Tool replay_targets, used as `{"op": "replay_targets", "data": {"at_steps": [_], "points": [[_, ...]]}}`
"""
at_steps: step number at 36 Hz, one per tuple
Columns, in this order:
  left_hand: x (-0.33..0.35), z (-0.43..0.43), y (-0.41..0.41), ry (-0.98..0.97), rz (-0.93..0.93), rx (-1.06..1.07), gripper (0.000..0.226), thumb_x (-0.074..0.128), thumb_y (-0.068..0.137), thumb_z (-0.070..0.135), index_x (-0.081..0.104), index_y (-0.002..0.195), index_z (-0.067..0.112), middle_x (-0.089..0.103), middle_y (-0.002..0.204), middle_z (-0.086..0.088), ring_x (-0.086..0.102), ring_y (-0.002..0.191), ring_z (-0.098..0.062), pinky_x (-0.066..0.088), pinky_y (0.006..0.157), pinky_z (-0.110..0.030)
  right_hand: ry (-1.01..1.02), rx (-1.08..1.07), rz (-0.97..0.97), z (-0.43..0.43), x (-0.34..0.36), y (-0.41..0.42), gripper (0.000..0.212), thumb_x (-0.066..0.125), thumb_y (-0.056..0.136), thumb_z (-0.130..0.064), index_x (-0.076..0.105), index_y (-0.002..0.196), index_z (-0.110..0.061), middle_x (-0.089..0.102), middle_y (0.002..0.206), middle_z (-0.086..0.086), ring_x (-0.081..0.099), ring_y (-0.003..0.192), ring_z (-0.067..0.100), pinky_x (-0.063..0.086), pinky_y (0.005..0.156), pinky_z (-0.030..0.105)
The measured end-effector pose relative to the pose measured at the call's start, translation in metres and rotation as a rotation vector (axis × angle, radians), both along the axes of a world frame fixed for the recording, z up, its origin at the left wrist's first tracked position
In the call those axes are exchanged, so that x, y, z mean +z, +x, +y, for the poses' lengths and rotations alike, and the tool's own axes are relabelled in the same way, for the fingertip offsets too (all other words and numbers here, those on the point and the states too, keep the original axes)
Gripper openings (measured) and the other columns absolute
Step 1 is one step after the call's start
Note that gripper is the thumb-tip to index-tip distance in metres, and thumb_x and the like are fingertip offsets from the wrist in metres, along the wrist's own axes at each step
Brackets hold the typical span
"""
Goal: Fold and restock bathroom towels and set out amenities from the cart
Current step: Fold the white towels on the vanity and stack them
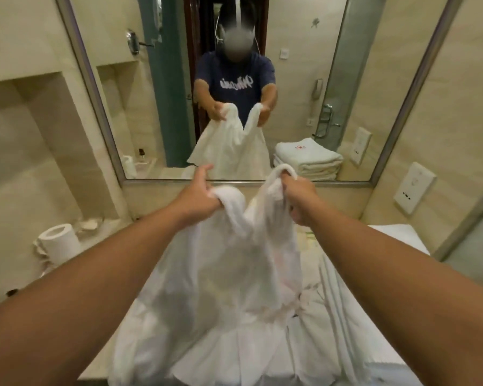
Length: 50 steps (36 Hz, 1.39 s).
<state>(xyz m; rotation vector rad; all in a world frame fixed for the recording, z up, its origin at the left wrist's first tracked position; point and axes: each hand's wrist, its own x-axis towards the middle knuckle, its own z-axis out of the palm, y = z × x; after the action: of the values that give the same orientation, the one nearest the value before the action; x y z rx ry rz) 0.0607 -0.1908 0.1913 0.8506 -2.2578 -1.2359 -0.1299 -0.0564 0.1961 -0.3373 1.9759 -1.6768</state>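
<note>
A large white towel [221,288] hangs in front of me above the vanity counter, its lower part bunched on the counter. My left hand [200,195] grips one upper edge of it, fingers curled into the cloth. The other upper edge is bunched in the grip of my right hand [297,197]. Both arms are stretched forward toward the mirror [304,65]. A stack of folded white towels [391,235] lies on the counter at the right, mostly hidden behind my right arm; its reflection shows in the mirror.
A toilet paper roll [59,242] stands on the beige counter [115,227] at the left, near crumpled wrappers. More white cloth [335,302] lies rumpled on the right of the counter. A wall socket panel [414,188] is at the right, next to a glass partition.
</note>
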Motion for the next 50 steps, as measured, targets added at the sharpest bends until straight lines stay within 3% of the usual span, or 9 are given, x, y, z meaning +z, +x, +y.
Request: {"op": "replay_targets", "data": {"at_steps": [3,7,17,21,30,32,35,43,50], "points": [[-0.017,0.010,-0.032,0.050,-0.119,-0.154,0.108,0.085,0.067,0.043,0.024,0.156,0.040,0.057,0.140,0.004,0.062,0.122,-0.018,0.051,0.105,-0.040,-0.070,0.198,0.080,-0.016,0.012,0.009,0.032,0.062,0.096,-0.048,0.069,0.107,-0.019,0.073,0.107,0.008,0.069,0.101,0.028,0.058,0.095,0.049],[-0.007,0.012,-0.059,-0.096,-0.080,0.008,0.028,0.059,0.086,0.023,0.068,0.112,0.027,0.072,0.107,0.004,0.067,0.102,-0.022,0.055,0.086,-0.037,-0.126,0.334,0.313,-0.012,0.028,0.004,0.027,0.066,0.098,-0.041,0.074,0.085,-0.018,0.073,0.091,0.006,0.067,0.089,0.025,0.057,0.073,0.036],[0.073,0.016,-0.063,-0.029,0.530,0.265,0.024,0.050,0.105,0.015,0.060,0.107,0.037,0.066,0.107,0.011,0.062,0.101,-0.009,0.056,0.089,-0.033,0.126,0.522,0.526,-0.013,-0.023,-0.029,0.024,0.081,0.088,-0.024,0.068,0.068,-0.022,0.067,0.068,-0.011,0.060,0.063,0.004,0.048,0.060,0.023],[0.093,0.010,-0.050,0.020,0.610,0.267,0.031,0.047,0.101,0.015,0.062,0.122,0.032,0.068,0.120,0.002,0.065,0.112,-0.018,0.056,0.098,-0.040,0.219,0.603,0.502,-0.018,-0.065,-0.040,0.007,0.080,0.084,-0.023,0.074,0.086,-0.021,0.071,0.096,0.001,0.065,0.090,0.018,0.056,0.078,0.035],[0.081,0.011,-0.033,0.063,0.597,0.378,0.035,0.048,0.094,0.021,0.064,0.124,0.030,0.070,0.118,-0.001,0.066,0.110,-0.023,0.057,0.097,-0.046,0.307,0.978,0.172,-0.015,-0.100,-0.023,0.135,0.097,0.055,-0.056,0.015,0.161,-0.037,0.031,0.160,-0.008,0.033,0.146,0.021,0.031,0.116,0.045],[0.074,0.009,-0.033,0.070,0.586,0.415,0.036,0.047,0.099,0.017,0.062,0.131,0.026,0.069,0.119,0.000,0.065,0.110,-0.023,0.057,0.097,-0.045,0.363,0.973,0.361,-0.015,-0.111,-0.019,0.120,0.094,0.059,-0.061,0.031,0.157,-0.032,0.047,0.152,-0.009,0.049,0.138,0.020,0.042,0.113,0.041],[0.068,0.005,-0.030,0.078,0.573,0.469,0.036,0.048,0.100,0.017,0.062,0.132,0.026,0.069,0.117,0.000,0.065,0.109,-0.022,0.057,0.096,-0.045,0.508,0.807,0.628,-0.014,-0.122,-0.019,0.041,0.069,0.090,-0.036,0.068,0.123,-0.011,0.069,0.120,0.010,0.065,0.111,0.033,0.054,0.087,0.036],[0.051,-0.017,-0.011,0.118,0.485,0.637,0.037,0.049,0.101,0.019,0.058,0.135,0.027,0.066,0.116,0.002,0.062,0.108,-0.023,0.053,0.094,-0.040,-0.138,0.012,-0.385,-0.014,-0.071,-0.063,0.030,0.046,0.095,-0.002,0.070,0.105,-0.014,0.075,0.097,0.012,0.070,0.081,0.030,0.062,0.071,0.049],[0.019,-0.050,0.010,0.245,0.395,0.872,0.025,0.049,0.093,0.033,0.052,0.118,0.036,0.063,0.115,0.000,0.062,0.105,-0.028,0.054,0.100,-0.052,-0.494,0.029,-0.529,-0.019,0.008,-0.113,0.055,0.050,0.079,-0.014,0.067,0.131,-0.007,0.069,0.125,0.023,0.066,0.116,0.044,0.049,0.093,0.066]]}}
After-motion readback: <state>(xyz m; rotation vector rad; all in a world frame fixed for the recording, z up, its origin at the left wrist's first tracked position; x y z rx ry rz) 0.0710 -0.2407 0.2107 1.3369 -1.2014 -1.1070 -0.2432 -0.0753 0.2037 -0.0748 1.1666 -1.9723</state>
